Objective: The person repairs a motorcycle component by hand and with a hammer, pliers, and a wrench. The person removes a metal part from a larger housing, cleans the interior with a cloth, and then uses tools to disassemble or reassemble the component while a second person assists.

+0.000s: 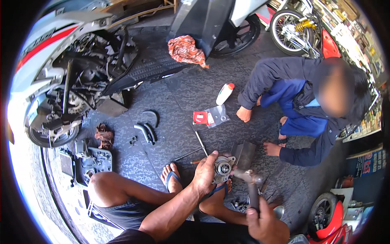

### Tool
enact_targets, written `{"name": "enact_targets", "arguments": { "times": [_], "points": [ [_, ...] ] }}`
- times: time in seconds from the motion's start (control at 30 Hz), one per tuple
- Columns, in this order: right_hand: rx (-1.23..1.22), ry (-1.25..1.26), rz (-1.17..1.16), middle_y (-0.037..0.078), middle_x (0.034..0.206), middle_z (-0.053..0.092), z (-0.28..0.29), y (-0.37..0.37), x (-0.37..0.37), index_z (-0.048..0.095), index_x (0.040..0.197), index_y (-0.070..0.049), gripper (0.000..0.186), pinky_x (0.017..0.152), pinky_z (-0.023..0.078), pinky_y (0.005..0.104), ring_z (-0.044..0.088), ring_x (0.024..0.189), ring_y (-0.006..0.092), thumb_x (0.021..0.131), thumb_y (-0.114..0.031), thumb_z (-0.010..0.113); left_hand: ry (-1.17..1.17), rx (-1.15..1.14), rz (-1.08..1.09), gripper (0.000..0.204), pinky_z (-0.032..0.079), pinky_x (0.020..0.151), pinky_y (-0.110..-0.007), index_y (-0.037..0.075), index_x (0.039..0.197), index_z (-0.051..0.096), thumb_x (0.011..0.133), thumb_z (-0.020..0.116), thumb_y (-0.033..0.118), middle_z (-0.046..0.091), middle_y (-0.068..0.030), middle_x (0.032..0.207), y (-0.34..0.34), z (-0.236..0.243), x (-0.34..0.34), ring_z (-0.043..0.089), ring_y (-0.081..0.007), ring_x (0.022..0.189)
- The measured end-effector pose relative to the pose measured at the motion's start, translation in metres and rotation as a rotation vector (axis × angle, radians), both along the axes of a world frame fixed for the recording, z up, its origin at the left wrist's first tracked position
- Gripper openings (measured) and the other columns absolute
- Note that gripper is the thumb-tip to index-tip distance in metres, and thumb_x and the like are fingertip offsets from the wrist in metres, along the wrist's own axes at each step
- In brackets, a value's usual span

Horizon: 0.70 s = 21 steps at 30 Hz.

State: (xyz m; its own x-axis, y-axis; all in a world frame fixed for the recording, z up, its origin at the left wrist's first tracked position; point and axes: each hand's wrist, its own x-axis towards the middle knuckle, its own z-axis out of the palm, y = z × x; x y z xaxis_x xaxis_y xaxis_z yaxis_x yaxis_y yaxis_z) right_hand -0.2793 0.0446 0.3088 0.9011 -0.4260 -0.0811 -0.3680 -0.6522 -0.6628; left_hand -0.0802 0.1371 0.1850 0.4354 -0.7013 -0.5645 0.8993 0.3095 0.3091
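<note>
In the head view, print is carried by a red packet (200,117), which is laid beside a clear plastic bag (219,114) near the middle of the floor (178,87), and by a blue sign (370,164) beyond the floor's right edge. One round metal housing (224,166) is gripped at its side by the left hand (205,173), above the floor's near edge. One hammer (253,195) is held by the right hand (266,223), closed around the handle; its head is held just beside the housing, but whether they touch cannot be told. Two rags, one orange-patterned (186,49) and one brown (104,136), and one red-capped white bottle (224,94) are seen.
</note>
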Motion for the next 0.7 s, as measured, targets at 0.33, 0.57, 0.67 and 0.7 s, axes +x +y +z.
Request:
{"name": "enact_targets", "arguments": {
  "times": [0.33,0.57,0.67,0.7],
  "points": [
    [-0.433,0.052,0.067,0.031,0.094,0.067,-0.004,0.055,0.012,0.058,0.122,0.010,0.042,0.069,0.052,0.0485,0.066,0.080,0.0459,0.102,-0.027,0.054,-0.100,-0.031,-0.018,0.044,0.061,0.068,-0.044,-0.005,0.122,0.058,0.106,0.035,0.030,0.070,-0.0244,0.101,0.015,-0.007,0.003,0.071,-0.0308,0.080],
    [0.173,-0.288,-0.092,0.020,0.089,0.065,-0.005,0.060,0.004,0.055,0.123,0.007,0.042,0.067,0.049,0.0386,0.063,0.074,0.0293,0.103,-0.030,0.053,-0.029,-0.067,0.019,0.039,0.062,0.072,-0.044,0.002,0.124,0.059,0.105,0.039,0.030,0.069,-0.0230,0.104,0.024,-0.019,0.003,0.071,-0.0314,0.090],
    [-0.340,0.165,0.002,0.019,0.085,0.067,-0.020,0.060,0.017,0.050,0.132,0.010,0.047,0.072,0.052,0.0392,0.069,0.082,0.0284,0.103,-0.027,0.052,-0.068,-0.018,0.059,0.043,0.057,0.056,-0.038,-0.001,0.120,0.062,0.104,0.039,0.032,0.070,-0.0176,0.093,0.020,-0.023,0.003,0.068,-0.0252,0.073],
    [-0.220,0.206,-0.073,0.024,0.088,0.068,-0.021,0.062,0.019,0.048,0.132,0.011,0.048,0.073,0.052,0.0446,0.070,0.084,0.0360,0.101,-0.025,0.054,-0.024,0.013,0.040,0.046,0.055,0.048,-0.034,-0.002,0.118,0.064,0.104,0.038,0.034,0.071,-0.0154,0.087,0.019,-0.025,0.007,0.067,-0.0223,0.064]
  ]
}}
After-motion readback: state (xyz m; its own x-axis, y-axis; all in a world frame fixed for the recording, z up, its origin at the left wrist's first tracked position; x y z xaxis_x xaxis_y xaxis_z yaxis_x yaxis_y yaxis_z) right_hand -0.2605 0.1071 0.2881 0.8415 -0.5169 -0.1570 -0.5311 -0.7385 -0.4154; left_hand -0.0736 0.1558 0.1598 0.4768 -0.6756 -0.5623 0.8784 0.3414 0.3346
